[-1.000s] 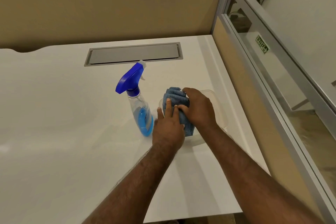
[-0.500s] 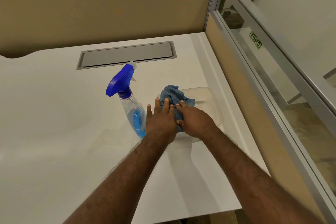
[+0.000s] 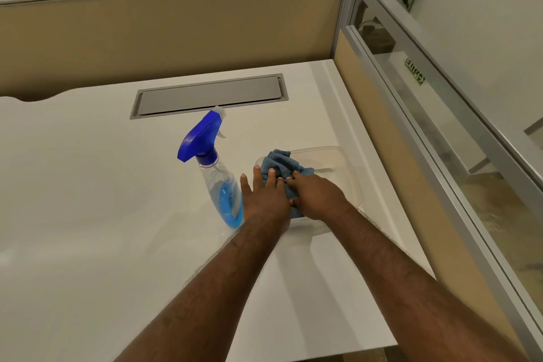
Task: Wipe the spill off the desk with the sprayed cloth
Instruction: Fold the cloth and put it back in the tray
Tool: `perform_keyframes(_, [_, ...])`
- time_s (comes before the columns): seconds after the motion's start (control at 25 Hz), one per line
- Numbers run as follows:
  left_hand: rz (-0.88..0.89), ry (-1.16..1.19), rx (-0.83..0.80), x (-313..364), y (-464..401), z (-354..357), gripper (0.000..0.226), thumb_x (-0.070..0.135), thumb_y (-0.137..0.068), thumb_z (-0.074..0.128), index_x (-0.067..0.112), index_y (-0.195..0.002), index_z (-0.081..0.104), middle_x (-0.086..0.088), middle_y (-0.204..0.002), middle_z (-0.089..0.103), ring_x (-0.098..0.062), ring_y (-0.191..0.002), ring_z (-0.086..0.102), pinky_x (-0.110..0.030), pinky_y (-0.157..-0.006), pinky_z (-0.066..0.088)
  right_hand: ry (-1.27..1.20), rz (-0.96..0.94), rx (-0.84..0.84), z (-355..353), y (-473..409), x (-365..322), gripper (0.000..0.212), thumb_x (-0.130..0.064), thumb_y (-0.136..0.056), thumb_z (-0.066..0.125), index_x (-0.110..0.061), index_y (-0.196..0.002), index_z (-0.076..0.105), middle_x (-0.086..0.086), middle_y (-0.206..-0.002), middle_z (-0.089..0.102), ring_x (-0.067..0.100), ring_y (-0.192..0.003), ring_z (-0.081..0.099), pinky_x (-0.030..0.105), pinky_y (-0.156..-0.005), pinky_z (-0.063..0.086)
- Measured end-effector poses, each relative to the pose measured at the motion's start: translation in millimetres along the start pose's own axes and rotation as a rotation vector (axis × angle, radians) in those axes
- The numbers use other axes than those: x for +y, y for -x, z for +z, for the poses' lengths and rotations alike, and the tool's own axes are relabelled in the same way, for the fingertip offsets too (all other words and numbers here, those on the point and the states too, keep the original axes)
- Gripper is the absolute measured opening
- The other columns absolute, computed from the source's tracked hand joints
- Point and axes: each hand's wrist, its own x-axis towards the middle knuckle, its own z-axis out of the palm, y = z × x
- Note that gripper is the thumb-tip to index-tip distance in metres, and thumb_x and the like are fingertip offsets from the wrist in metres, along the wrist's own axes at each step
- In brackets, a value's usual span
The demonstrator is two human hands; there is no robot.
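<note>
A blue cloth (image 3: pixel 279 163) lies bunched in a clear plastic tray (image 3: pixel 343 167) on the white desk (image 3: pixel 88 214). My left hand (image 3: pixel 264 200) rests flat on the cloth's near left part, fingers spread. My right hand (image 3: pixel 316 195) lies on the cloth beside it, fingers curled into the fabric. Most of the cloth is hidden under both hands. A clear spray bottle (image 3: pixel 219 182) with a blue trigger head and blue liquid stands upright just left of my left hand. No spill shows on the desk.
A grey cable hatch (image 3: pixel 208 95) is set into the desk behind the bottle. Beige partition panels (image 3: pixel 176 35) wall the desk at the back and right, with a glass strip (image 3: pixel 440 114) on the right side. The desk's front edge runs near the bottom right.
My right hand has slid from on top of the cloth back toward me and now lies lower on it. The left hand stays on the cloth. The bottle has not moved.
</note>
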Motion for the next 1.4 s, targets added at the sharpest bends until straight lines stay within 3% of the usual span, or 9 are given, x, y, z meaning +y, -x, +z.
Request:
perform_keyframes(0.28, [0.029, 0.159, 0.093, -9.6, 21.4, -0.5, 0.061, 0.029, -0.1, 0.037, 0.021, -0.153, 0.008, -0.002, -0.164, 0.003, -0.03, -0.15, -0.002, -0.05, -0.118, 0.004, -0.219, 0.063, 0.251, -14.6, 29.7, -2.7, 0.026, -0.018, -0.088, 0.056, -0.022, -0.113, 0.061, 0.007, -0.11, 0.067, 0.027, -0.092, 0.062, 0.035, -0.075, 0.051])
perform_keyframes(0.52, [0.04, 0.324, 0.265, -36.3, 72.2, -0.7, 0.055, 0.033, -0.1, 0.041, 0.025, -0.151, 0.02, 0.004, -0.161, 0.022, -0.019, -0.147, 0.021, -0.037, -0.117, 0.022, -0.509, 0.026, 0.574, -27.2, 51.9, -34.4, 0.038, -0.028, -0.089, 0.062, -0.016, -0.124, 0.06, 0.004, -0.123, 0.066, 0.021, -0.11, 0.061, 0.022, -0.092, 0.039])
perform_keyframes(0.64, [0.009, 0.434, 0.368, -64.1, 106.3, 6.7, 0.048, 0.036, -0.101, 0.037, 0.028, -0.148, 0.031, 0.009, -0.155, 0.034, -0.01, -0.141, 0.032, -0.026, -0.113, 0.025, -0.598, -0.052, 0.54, -26.2, 50.7, -67.5, 0.05, -0.034, -0.083, 0.067, -0.016, -0.128, 0.055, 0.002, -0.131, 0.061, 0.017, -0.116, 0.057, 0.023, -0.099, 0.038])
perform_keyframes(0.76, [0.038, 0.426, 0.48, -95.9, 127.1, 18.6, 0.037, 0.027, -0.093, 0.056, 0.025, -0.13, 0.057, 0.006, -0.131, 0.062, -0.014, -0.119, 0.058, -0.025, -0.098, 0.041, -0.655, -0.093, 0.507, -18.8, 47.6, -104.3, 0.062, -0.041, -0.08, 0.069, -0.021, -0.135, 0.046, -0.002, -0.139, 0.053, 0.015, -0.125, 0.05, 0.025, -0.1, 0.039])
perform_keyframes(0.84, [0.021, 0.414, 0.531, -121.2, 129.3, 33.1, 0.035, 0.026, -0.089, 0.063, 0.024, -0.123, 0.061, 0.006, -0.122, 0.067, -0.015, -0.11, 0.063, -0.028, -0.09, 0.048, -0.705, -0.075, 0.506, -12.8, 43.7, -127.0, 0.071, -0.047, -0.078, 0.068, -0.022, -0.139, 0.04, -0.001, -0.143, 0.049, 0.015, -0.128, 0.047, 0.029, -0.102, 0.04])
perform_keyframes(0.96, [-0.036, 0.431, 0.516, -151.6, 130.1, 45.2, 0.043, 0.03, -0.087, 0.064, 0.021, -0.129, 0.058, 0.002, -0.127, 0.065, -0.02, -0.115, 0.061, -0.035, -0.091, 0.05, -0.739, 0.039, 0.513, -10.8, 35.6, -157.4, 0.077, -0.052, -0.076, 0.067, -0.02, -0.14, 0.037, 0.0, -0.143, 0.048, 0.012, -0.125, 0.047, 0.02, -0.094, 0.035])
perform_keyframes(1.04, [-0.042, 0.438, 0.51, -166.3, 128.3, 53.5, 0.049, 0.032, -0.088, 0.063, 0.02, -0.134, 0.053, 0.0, -0.133, 0.061, -0.022, -0.121, 0.058, -0.038, -0.094, 0.049, -0.763, 0.081, 0.561, -10.7, 31.3, -170.5, 0.07, -0.047, -0.077, 0.068, -0.017, -0.135, 0.042, 0.001, -0.135, 0.055, 0.004, -0.109, 0.047, 0.016, -0.086, 0.032])
perform_keyframes(1.16, [-0.009, 0.455, 0.477, -182.3, 124.7, 68.3, 0.056, 0.033, -0.09, 0.06, 0.021, -0.142, 0.045, 0.0, -0.143, 0.052, -0.021, -0.129, 0.051, -0.037, -0.1, 0.044, -0.8, 0.137, 0.662, -5.1, 27.8, -180.7, 0.054, -0.041, -0.08, 0.069, -0.014, -0.124, 0.051, 0.004, -0.12, 0.063, 0.006, -0.098, 0.052, 0.014, -0.077, 0.036])
perform_keyframes(1.4, [0.006, 0.382, 0.149, -197.7, 102.2, 105.6, 0.072, 0.047, -0.095, 0.04, 0.028, -0.153, 0.002, 0.006, -0.163, 0.001, -0.021, -0.15, 0.004, -0.042, -0.119, 0.017, -0.728, 0.219, 0.697, 8.0, 25.7, -188.4, 0.053, -0.038, -0.085, 0.065, -0.011, -0.127, 0.049, 0.006, -0.117, 0.064, 0.004, -0.093, 0.048, 0.011, -0.075, 0.035])
